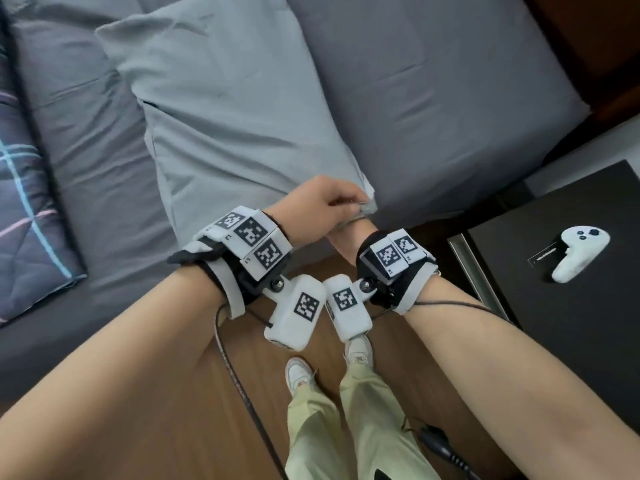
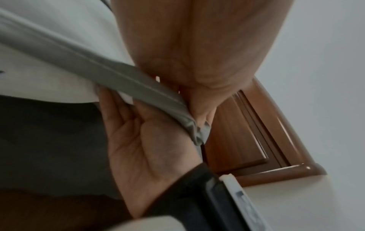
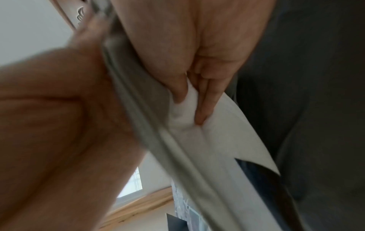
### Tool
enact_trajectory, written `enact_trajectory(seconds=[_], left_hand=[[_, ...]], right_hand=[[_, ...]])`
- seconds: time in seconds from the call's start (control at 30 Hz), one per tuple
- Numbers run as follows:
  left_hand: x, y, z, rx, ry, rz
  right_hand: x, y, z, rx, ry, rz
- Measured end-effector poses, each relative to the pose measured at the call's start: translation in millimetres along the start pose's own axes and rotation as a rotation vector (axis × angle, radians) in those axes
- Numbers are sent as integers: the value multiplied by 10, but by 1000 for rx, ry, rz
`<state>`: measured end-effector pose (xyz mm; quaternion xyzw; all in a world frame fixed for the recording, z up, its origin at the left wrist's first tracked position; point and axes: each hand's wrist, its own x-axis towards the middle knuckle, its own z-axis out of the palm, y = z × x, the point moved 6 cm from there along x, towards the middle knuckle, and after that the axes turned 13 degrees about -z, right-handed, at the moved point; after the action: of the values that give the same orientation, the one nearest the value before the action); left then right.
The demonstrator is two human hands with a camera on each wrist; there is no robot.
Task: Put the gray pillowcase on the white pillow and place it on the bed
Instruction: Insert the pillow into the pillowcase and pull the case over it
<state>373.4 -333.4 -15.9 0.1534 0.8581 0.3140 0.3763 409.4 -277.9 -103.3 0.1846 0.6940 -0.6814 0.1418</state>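
Now both hands pinch the soft pillowcase point(image 1: 242, 109) hem near the bed's point(image 1: 433, 81) edge; seemingly we should grip corners.

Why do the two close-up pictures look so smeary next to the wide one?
Head view: evenly lit, fairly sharp, edges bent by the wide lens. Left wrist view: dim, the gray pillowcase hem streaked by motion. Right wrist view: blurriest, the right hand and white pillow too close to focus.
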Motion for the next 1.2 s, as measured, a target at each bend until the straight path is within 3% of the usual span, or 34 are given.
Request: enact_trajectory(seconds=[0.07,0.2,0.3,0.47,0.6,0.67,0.8,0.93,1.1,1.2], left_hand=[[-21,-9,-33,-14,9,-6],[-31,-174,-77,-79,39,-58],[-60,-243,56,-66,18,-68],[-107,-306,163,-84,64,-80],[-146,-307,176,-95,83,-70],[-154,-307,207,-84,79,-71],[-173,-320,240,-75,56,-53],[-238,-336,277,-12,39,-43],[-275,-647,292,85,210,-197],[-285,-818,244,108,324,-263]], right_hand=[[12,-29,-42,-99,-46,-44],[-156,72,-53,182,-157,-59],[-253,200,-189,229,-104,-94],[-311,114,-408,113,46,-141],[-365,82,-787,-150,350,-225],[-353,58,-874,-182,413,-296],[-301,-33,-700,-327,209,-408],[-308,-52,-607,-345,256,-438],[-354,-49,-650,-241,302,-380],[-450,-4,-682,-291,238,-366]])
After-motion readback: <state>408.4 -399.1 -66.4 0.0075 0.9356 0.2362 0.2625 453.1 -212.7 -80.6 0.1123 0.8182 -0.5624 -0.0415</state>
